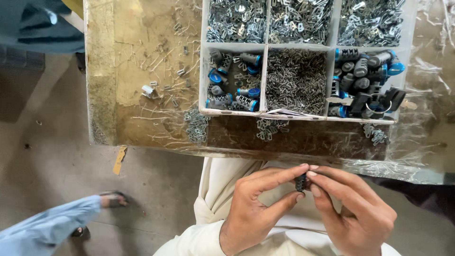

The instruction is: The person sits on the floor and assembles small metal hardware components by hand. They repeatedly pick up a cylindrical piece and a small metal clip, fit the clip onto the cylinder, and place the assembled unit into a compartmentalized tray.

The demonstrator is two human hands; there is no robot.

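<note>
Both my hands meet over my lap, below the table's front edge. My left hand and my right hand pinch one small dark ribbed lock cylinder between their fingertips; most of it is hidden by my fingers. Above, a grey compartment tray rests on the table. Its lower left cell holds several dark cylinders with blue caps, its middle cell a heap of tiny metal springs or pins, its lower right cell more dark cylinders.
The tray's upper cells hold small flat metal plates. Loose metal plates and scraps lie scattered on the worn wooden table. Clear plastic sheet covers the right side. Another person's blue-sleeved leg and sandal are at lower left on the concrete floor.
</note>
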